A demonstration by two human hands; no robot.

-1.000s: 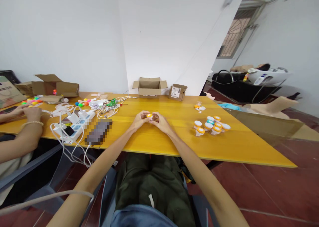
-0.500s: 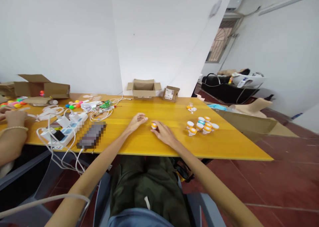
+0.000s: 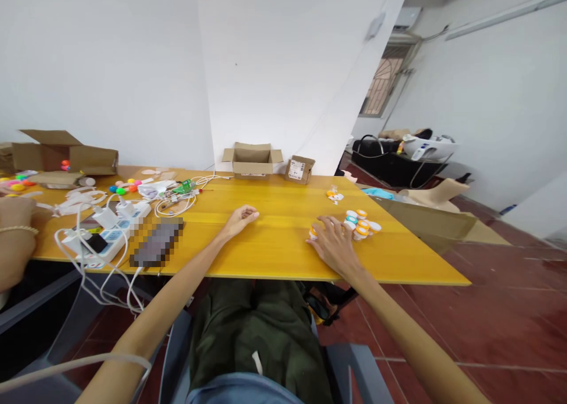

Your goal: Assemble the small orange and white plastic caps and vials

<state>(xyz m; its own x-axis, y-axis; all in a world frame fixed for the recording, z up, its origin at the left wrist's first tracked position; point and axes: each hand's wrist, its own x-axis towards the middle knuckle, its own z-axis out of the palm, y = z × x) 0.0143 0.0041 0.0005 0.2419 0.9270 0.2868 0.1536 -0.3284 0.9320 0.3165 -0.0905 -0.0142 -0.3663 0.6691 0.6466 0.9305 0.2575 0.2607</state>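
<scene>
My right hand point(image 3: 333, 244) reaches over the right part of the yellow table point(image 3: 266, 250), its fingers spread and curved at the left edge of a cluster of small round pieces point(image 3: 362, 224) with orange, white and teal tops. One orange-and-white piece point(image 3: 312, 233) shows at its thumb side, between thumb and fingers. My left hand point(image 3: 241, 220) rests at the middle of the table with loosely curled fingers and nothing in it. Farther back lies a small orange and clear piece point(image 3: 332, 195) with white bits beside it.
Two cardboard boxes point(image 3: 252, 166) point(image 3: 299, 170) stand at the wall. On the left are a power strip point(image 3: 116, 238) with white cables, a blurred phone point(image 3: 157, 244), a green circuit board point(image 3: 185, 186) and colored balls point(image 3: 120, 191). Another person's arm point(image 3: 15, 250) is at far left.
My right hand has moved right from the table's middle to the cluster, carrying the orange-and-white piece along. My left hand has stayed nearly in place. The view has shifted slightly.
</scene>
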